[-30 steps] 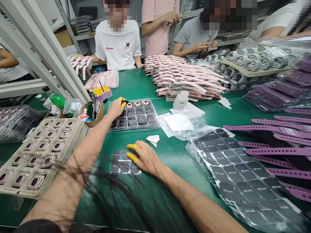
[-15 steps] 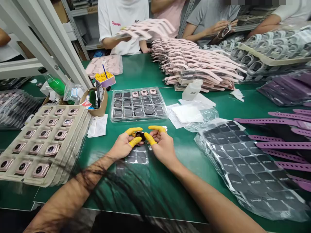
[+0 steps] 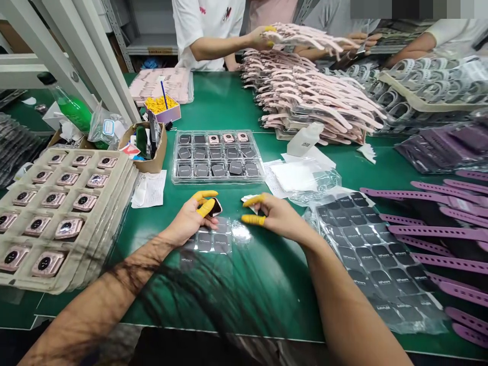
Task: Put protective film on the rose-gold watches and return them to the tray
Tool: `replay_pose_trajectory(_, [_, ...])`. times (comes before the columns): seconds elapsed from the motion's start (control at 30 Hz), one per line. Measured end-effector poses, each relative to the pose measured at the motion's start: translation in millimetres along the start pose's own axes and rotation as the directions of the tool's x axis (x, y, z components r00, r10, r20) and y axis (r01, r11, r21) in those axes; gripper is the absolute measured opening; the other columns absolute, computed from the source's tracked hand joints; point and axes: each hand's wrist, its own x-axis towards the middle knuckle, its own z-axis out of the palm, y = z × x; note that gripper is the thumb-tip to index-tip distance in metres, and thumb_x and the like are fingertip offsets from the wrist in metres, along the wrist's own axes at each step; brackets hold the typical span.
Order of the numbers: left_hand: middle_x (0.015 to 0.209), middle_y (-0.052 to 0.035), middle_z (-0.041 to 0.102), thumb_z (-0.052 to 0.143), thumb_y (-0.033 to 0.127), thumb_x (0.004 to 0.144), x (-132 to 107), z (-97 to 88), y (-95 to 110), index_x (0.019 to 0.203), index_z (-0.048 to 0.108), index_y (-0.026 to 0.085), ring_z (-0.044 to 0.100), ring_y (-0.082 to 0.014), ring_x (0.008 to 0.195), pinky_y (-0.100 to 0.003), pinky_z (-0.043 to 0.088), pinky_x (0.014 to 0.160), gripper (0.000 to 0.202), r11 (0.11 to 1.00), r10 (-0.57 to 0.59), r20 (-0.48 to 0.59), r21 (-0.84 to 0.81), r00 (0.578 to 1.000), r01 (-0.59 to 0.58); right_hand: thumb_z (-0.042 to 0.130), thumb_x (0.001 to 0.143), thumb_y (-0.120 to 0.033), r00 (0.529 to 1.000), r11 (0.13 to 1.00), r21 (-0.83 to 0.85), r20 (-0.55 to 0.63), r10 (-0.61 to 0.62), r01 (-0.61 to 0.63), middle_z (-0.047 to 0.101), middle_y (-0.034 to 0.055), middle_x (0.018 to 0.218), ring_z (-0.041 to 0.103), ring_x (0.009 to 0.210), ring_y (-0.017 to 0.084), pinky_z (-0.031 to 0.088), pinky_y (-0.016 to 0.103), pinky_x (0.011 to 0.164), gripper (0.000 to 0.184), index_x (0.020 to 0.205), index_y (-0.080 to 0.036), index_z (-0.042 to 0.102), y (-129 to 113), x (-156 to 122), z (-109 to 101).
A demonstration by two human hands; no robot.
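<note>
My left hand (image 3: 192, 216), in yellow finger cots, is closed on a small smartwatch body (image 3: 217, 206) with a dark face and pale rim. Under that hand lies a clear sheet of dark square screen films (image 3: 206, 242) flat on the table. My right hand (image 3: 270, 216), also in yellow finger cots, is apart from the watch, thumb and index finger spread. A small white scrap (image 3: 248, 200) shows behind its index finger; I cannot tell whether the curled fingers touch it. Beyond the hands sits a clear tray (image 3: 173, 175) with dark square-faced watches and several pink ones.
Stacked beige trays (image 3: 87, 213) of pink watches stand left, beside a cardboard box (image 3: 152, 165). White bottle (image 3: 305, 139), a bagged film sheet (image 3: 366, 244) and purple straps (image 3: 438, 231) are right. Pink strap piles (image 3: 316, 96) lie behind; a co-worker's hand (image 3: 263, 38) carries more.
My right hand has moved away to the right from the watch, and its thumb and index finger have parted. The watch stays in my left hand. Across the table, the co-worker's pink straps have shifted right.
</note>
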Motion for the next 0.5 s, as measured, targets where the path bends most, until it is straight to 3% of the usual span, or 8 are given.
replay_pose_trajectory(0.07, [0.092, -0.0029, 0.063, 0.074, 0.039, 0.085, -1.3, 2.2, 0.2, 0.120, 0.057, 0.017, 0.065, -0.0112, 0.064, -0.029, 0.059, 0.062, 0.044, 0.998, 0.011, 0.003, 0.054, 1.000, -0.011, 0.072, 0.081, -0.045, 0.977, 0.989, -0.147, -0.210, -0.039, 0.008, 0.064, 0.0071, 0.100, 0.060, 0.087, 0.022, 0.049, 0.036, 0.074, 0.035, 0.109, -0.024, 0.071, 12.8, 6.1, -1.1])
replay_pose_trajectory(0.1, [0.094, -0.0031, 0.063, 0.074, 0.037, 0.085, -2.1, 3.6, 0.6, 0.119, 0.057, 0.016, 0.064, -0.0102, 0.064, -0.029, 0.059, 0.064, 0.043, 0.997, 0.016, 0.012, 0.075, 1.000, -0.017, 0.068, 0.085, -0.043, 0.963, 0.979, -0.203, -0.258, -0.078, 0.025, 0.065, 0.0086, 0.103, 0.060, 0.090, 0.023, 0.048, 0.036, 0.075, 0.031, 0.109, -0.024, 0.071, 17.8, 8.6, 0.2])
replay_pose_trajectory(0.23, [0.096, -0.0020, 0.061, 0.076, 0.028, 0.082, -5.0, 8.5, 3.6, 0.120, 0.058, 0.017, 0.063, -0.0081, 0.065, -0.027, 0.056, 0.069, 0.043, 0.992, 0.005, 0.077, 0.127, 0.997, -0.015, 0.064, 0.090, -0.033, 0.967, 0.957, -0.268, -0.194, -0.165, 0.109, 0.068, 0.0066, 0.088, 0.057, 0.074, 0.018, 0.044, 0.033, 0.065, 0.016, 0.089, -0.022, 0.074, 22.2, 12.3, 10.1])
replay_pose_trajectory(0.3, [0.095, -0.0017, 0.061, 0.076, 0.026, 0.081, -5.3, 9.7, 4.0, 0.121, 0.058, 0.018, 0.063, -0.0084, 0.064, -0.029, 0.056, 0.071, 0.045, 0.993, -0.013, 0.109, 0.118, 0.994, 0.000, 0.063, 0.090, -0.031, 0.953, 0.962, -0.232, -0.228, -0.199, 0.146, 0.066, 0.0044, 0.082, 0.054, 0.066, 0.015, 0.043, 0.031, 0.061, 0.014, 0.087, -0.021, 0.073, 13.3, 9.7, 15.1])
replay_pose_trajectory(0.43, [0.095, -0.0034, 0.065, 0.079, 0.027, 0.078, -4.0, 8.8, 0.2, 0.120, 0.060, 0.018, 0.063, -0.0093, 0.067, -0.029, 0.055, 0.074, 0.047, 0.996, -0.020, 0.144, 0.087, 0.989, 0.007, 0.063, 0.092, -0.028, 0.852, 0.926, -0.100, -0.364, -0.375, 0.365, 0.059, 0.0003, 0.075, 0.052, 0.065, 0.014, 0.044, 0.029, 0.059, 0.008, 0.091, -0.023, 0.069, -15.7, -1.4, 25.3])
replay_pose_trajectory(0.5, [0.100, -0.0048, 0.067, 0.083, 0.022, 0.072, -2.9, 7.0, -3.1, 0.122, 0.060, 0.018, 0.065, -0.0111, 0.076, -0.030, 0.056, 0.078, 0.055, 0.998, 0.005, 0.168, 0.058, 0.986, -0.015, 0.063, 0.092, -0.024, 0.812, 0.886, -0.084, -0.370, -0.452, 0.455, 0.057, -0.0009, 0.075, 0.052, 0.065, 0.013, 0.045, 0.029, 0.059, 0.006, 0.096, -0.024, 0.068, -27.2, -7.2, 32.0])
